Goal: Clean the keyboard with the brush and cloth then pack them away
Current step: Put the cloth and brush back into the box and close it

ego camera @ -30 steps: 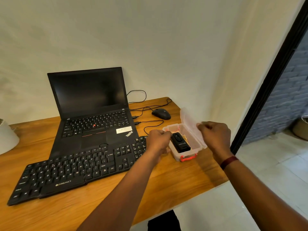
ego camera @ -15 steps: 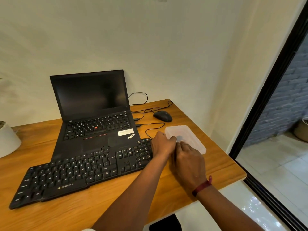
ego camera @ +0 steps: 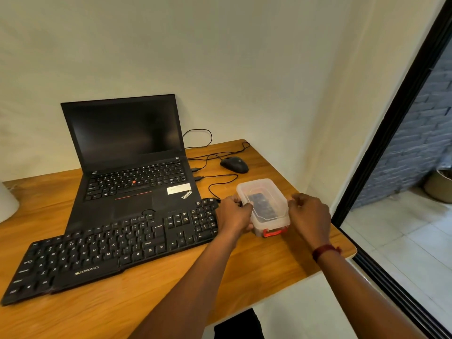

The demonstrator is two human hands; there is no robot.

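Note:
A small clear plastic box [ego camera: 265, 204] with a red front latch [ego camera: 274, 232] stands on the wooden desk [ego camera: 151, 297], right of the black keyboard [ego camera: 115, 248]. Its lid is down, and a dark object shows through the lid. My left hand [ego camera: 233, 217] grips the box's left side, fingers curled at the lid's edge. My right hand [ego camera: 309, 216] is at the box's right side with curled fingers touching the lid edge. No cloth can be made out.
An open black laptop [ego camera: 129, 157] sits behind the keyboard. A black mouse [ego camera: 234, 164] and its cables lie at the back right. A white object [ego camera: 7, 204] is at the far left. The desk's right edge borders a dark door frame [ego camera: 391, 133].
The lid stood open a second ago and was pushed down on the box. My right hand has moved off the lid top to the box's right side.

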